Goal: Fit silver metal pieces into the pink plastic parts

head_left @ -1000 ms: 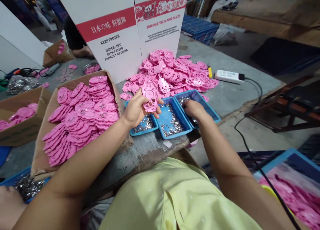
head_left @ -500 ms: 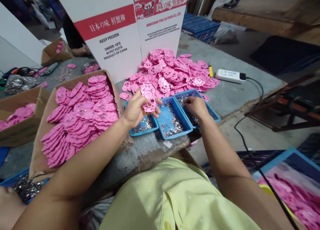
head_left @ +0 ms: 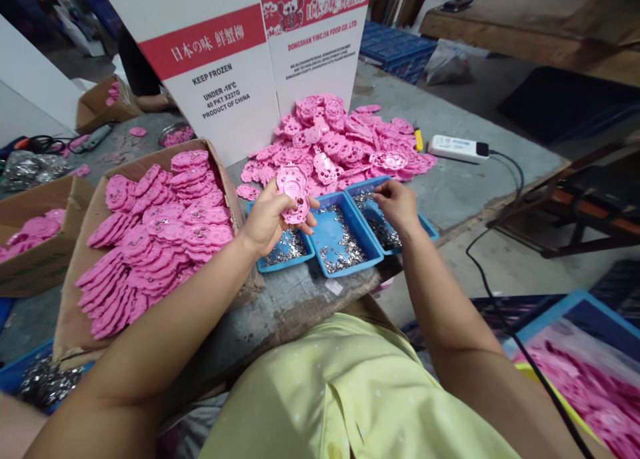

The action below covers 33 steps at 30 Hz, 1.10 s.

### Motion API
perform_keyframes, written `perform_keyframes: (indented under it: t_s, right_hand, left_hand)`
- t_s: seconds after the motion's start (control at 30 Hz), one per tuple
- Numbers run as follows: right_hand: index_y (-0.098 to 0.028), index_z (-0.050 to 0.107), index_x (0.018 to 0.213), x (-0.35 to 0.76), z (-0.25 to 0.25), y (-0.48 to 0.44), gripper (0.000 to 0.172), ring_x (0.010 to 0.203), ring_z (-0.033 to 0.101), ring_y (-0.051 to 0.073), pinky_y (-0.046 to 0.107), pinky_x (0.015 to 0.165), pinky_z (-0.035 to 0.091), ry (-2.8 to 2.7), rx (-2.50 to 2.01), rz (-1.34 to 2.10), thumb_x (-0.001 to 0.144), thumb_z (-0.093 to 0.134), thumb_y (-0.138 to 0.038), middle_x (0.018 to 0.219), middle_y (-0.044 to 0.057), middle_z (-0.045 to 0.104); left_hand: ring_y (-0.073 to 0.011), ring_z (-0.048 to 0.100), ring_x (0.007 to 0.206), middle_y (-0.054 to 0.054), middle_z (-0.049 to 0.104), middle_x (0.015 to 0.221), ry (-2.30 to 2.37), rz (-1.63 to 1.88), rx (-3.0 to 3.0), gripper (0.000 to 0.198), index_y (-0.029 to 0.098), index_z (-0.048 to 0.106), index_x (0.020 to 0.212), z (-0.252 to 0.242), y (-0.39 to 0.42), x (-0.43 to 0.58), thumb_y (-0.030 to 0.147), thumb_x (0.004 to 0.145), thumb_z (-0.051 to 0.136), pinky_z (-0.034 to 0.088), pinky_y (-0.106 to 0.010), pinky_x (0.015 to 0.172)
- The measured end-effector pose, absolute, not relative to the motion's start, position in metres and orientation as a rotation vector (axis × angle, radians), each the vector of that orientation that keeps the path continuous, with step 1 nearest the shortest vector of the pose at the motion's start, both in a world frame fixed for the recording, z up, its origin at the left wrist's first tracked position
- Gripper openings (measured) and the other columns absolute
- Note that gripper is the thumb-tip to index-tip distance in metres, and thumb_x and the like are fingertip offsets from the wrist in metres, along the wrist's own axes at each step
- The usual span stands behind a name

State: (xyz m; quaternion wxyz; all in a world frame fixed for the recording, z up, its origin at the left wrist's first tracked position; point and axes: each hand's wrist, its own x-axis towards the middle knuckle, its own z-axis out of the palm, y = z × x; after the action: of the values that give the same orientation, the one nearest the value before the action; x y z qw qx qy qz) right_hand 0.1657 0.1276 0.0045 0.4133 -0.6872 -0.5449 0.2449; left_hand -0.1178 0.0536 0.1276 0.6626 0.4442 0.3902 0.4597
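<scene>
My left hand (head_left: 267, 220) grips a pink plastic part (head_left: 292, 187), a flat moulded piece with a shaped outline and small holes, the thumb lying across its face. Over the right blue tray (head_left: 427, 227), my right hand (head_left: 399, 207) is closed with its fingertips pinched; whatever lies between them is too small to make out. Small shiny metal pieces (head_left: 383, 232) are in that tray. The middle blue tray (head_left: 327, 236) and the left blue tray (head_left: 285, 266), partly behind my left hand, hold similar metal bits.
A heap of pink parts (head_left: 345, 139) lies behind the trays, before a white carton panel (head_left: 225, 106). Left stands a cardboard box (head_left: 70, 312) of stacked pink parts. A white power strip (head_left: 459, 149) trails a black cable. Another person's arm (head_left: 153, 102) shows behind the panel.
My right hand has risen slightly out of the right tray, its fingertips now pinched above the metal pieces. My left hand keeps hold of the pink part. The whole view has shifted a little.
</scene>
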Motion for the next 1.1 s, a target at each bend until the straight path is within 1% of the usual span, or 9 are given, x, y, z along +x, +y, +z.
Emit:
perform_keyframes:
  t_s: [0.13, 0.23, 0.37, 0.5, 0.6, 0.7, 0.87, 0.97, 1.1]
  right_hand:
    - [-0.021, 0.061, 0.072, 0.154, 0.023, 0.115, 0.013, 0.059, 0.050, 0.013, 0.028, 0.060, 0.042, -1.201, -1.460, 0.803, 0.065, 0.072, -0.025, 0.065, -0.002, 0.061]
    - [-0.021, 0.064, 0.072, 0.130, 0.042, 0.099, 0.022, 0.054, 0.045, 0.011, 0.026, 0.053, 0.038, -1.170, -1.193, 1.005, 0.064, 0.083, -0.029, 0.061, -0.004, 0.059]
    - [-0.021, 0.069, 0.072, 0.090, 0.063, 0.079, 0.030, 0.057, 0.047, 0.009, 0.025, 0.049, 0.036, -1.152, -0.897, 1.242, 0.062, 0.094, -0.034, 0.072, -0.001, 0.066]
    - [-0.022, 0.069, 0.073, 0.059, 0.073, 0.070, 0.039, 0.066, 0.056, 0.010, 0.027, 0.055, 0.049, -1.156, -0.714, 1.335, 0.062, 0.099, -0.045, 0.094, 0.002, 0.070]
    - [-0.022, 0.069, 0.075, 0.046, 0.073, 0.069, 0.044, 0.060, 0.054, 0.007, 0.030, 0.058, 0.057, -1.174, -0.659, 1.348, 0.064, 0.100, -0.052, 0.099, 0.000, 0.067]
    - [-0.022, 0.069, 0.077, 0.039, 0.072, 0.069, 0.046, 0.055, 0.054, 0.005, 0.030, 0.056, 0.058, -1.147, -0.648, 1.326, 0.065, 0.099, -0.055, 0.103, 0.000, 0.065]
    - [-0.023, 0.072, 0.080, 0.032, 0.069, 0.066, 0.041, 0.056, 0.058, 0.005, 0.028, 0.054, 0.059, -1.106, -0.643, 1.235, 0.070, 0.097, -0.054, 0.105, 0.000, 0.065]
    - [-0.024, 0.076, 0.084, 0.030, 0.067, 0.065, 0.036, 0.058, 0.059, 0.006, 0.030, 0.058, 0.061, -1.146, -0.674, 1.164, 0.075, 0.093, -0.055, 0.109, 0.001, 0.064]
    - [-0.029, 0.082, 0.089, 0.030, 0.067, 0.062, 0.026, 0.081, 0.067, 0.014, 0.035, 0.074, 0.063, -1.211, -0.727, 0.997, 0.082, 0.088, -0.053, 0.109, 0.003, 0.066]
  left_hand:
    - [-0.0158, 0.068, 0.059, -0.003, 0.073, 0.087, 0.913, 1.024, 1.012, 0.046, 0.019, 0.048, 0.111, 0.129, 0.053, -0.117, 0.017, 0.068, 0.062, 0.056, -0.030, 0.053]
    - [-0.0167, 0.069, 0.059, -0.004, 0.074, 0.088, 0.948, 1.014, 1.030, 0.048, 0.019, 0.048, 0.112, 0.128, 0.052, -0.116, 0.016, 0.068, 0.066, 0.057, -0.031, 0.053]
    - [-0.0172, 0.070, 0.060, -0.005, 0.075, 0.089, 0.963, 1.026, 1.043, 0.050, 0.019, 0.049, 0.113, 0.124, 0.052, -0.116, 0.016, 0.070, 0.074, 0.057, -0.030, 0.052]
    - [-0.0165, 0.070, 0.058, -0.004, 0.073, 0.088, 0.946, 1.037, 1.049, 0.053, 0.019, 0.051, 0.111, 0.119, 0.053, -0.116, 0.022, 0.070, 0.085, 0.056, -0.029, 0.050]
    - [-0.0158, 0.069, 0.059, -0.002, 0.072, 0.086, 0.932, 1.054, 1.050, 0.058, 0.019, 0.053, 0.110, 0.119, 0.054, -0.116, 0.028, 0.068, 0.091, 0.056, -0.028, 0.051]
    - [-0.0150, 0.069, 0.059, 0.000, 0.072, 0.085, 0.927, 1.085, 1.043, 0.059, 0.020, 0.053, 0.110, 0.119, 0.054, -0.116, 0.031, 0.068, 0.093, 0.056, -0.028, 0.053]
    - [-0.0145, 0.070, 0.059, 0.000, 0.073, 0.082, 0.894, 1.124, 1.021, 0.057, 0.020, 0.052, 0.104, 0.119, 0.054, -0.116, 0.032, 0.067, 0.094, 0.056, -0.027, 0.053]
    - [-0.0136, 0.069, 0.057, 0.002, 0.072, 0.078, 0.929, 1.160, 1.012, 0.060, 0.021, 0.051, 0.103, 0.120, 0.054, -0.115, 0.030, 0.065, 0.096, 0.055, -0.026, 0.053]
    - [-0.0126, 0.067, 0.054, 0.004, 0.071, 0.073, 0.959, 1.206, 1.014, 0.061, 0.021, 0.050, 0.103, 0.122, 0.055, -0.114, 0.029, 0.064, 0.097, 0.054, -0.025, 0.052]
